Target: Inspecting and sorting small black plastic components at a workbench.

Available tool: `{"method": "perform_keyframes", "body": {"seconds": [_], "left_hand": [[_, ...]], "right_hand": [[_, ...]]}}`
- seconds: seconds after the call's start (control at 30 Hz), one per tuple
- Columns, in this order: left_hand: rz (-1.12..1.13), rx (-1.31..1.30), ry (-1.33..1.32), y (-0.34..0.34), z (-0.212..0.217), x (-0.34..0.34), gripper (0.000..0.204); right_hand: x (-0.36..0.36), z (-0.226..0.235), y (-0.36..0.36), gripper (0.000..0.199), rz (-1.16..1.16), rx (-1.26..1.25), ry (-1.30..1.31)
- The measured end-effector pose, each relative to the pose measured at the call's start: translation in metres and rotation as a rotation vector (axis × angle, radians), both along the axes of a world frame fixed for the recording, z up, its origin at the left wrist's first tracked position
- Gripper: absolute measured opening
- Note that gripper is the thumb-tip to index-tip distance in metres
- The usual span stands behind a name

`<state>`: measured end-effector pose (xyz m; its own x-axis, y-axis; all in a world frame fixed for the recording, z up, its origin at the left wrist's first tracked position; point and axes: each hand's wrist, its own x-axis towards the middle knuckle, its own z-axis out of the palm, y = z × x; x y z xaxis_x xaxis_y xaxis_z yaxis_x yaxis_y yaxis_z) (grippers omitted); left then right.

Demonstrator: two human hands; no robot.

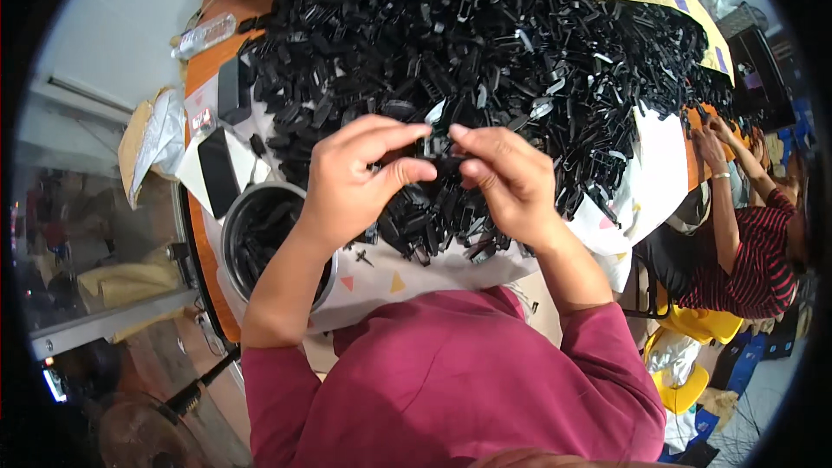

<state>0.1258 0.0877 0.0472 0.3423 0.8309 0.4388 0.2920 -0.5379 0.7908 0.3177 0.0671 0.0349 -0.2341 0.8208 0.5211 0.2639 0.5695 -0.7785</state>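
Centrally: one small dark part (pixel 442 152), held above the near edge of a heap, its exact shape too small to tell. Left hand (pixel 351 175): thumb and forefinger pinching the part from one side. Right hand (pixel 517 180): thumb and fingertips closed on the other side. Beneath and beyond: broad heap of black pieces (pixel 399 52), a few pale or shiny ones among them. Below the heap: white tablecloth (pixel 451 282) with coloured triangles. Beside the left forearm: round metal container (pixel 227 238), dark pieces inside. Behind it: black phone-like slab (pixel 218 175). Farther left: clear plastic bottle (pixel 206 35), lying down. Far right: co-worker in striped top (pixel 750 264), arms extended.
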Motion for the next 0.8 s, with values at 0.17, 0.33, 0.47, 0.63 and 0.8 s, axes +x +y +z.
{"method": "perform_keyframes", "body": {"seconds": [0.17,0.33,0.47,0.63,0.8], "left_hand": [[-0.051,-0.144,-0.147,-0.006,-0.005,0.007,0.032],[-0.012,-0.275,-0.347,-0.011,-0.01,0.013,0.029],[0.044,-0.017,-0.017,-0.009,0.0,0.008,0.029],[0.005,-0.24,-0.253,-0.007,-0.026,0.019,0.03],[0.063,-0.488,-0.696,-0.024,-0.044,0.039,0.032]], "right_hand": [[0.002,0.001,-0.001,0.028,-0.001,0.067,-0.018],[0.0,-0.003,0.0,0.032,-0.029,0.17,-0.055],[0.011,-0.002,0.001,0.036,-0.005,0.233,-0.303],[0.006,-0.019,-0.002,0.039,-0.014,0.145,-0.245],[-0.009,-0.033,-0.012,0.041,-0.253,0.251,-0.184]]}}
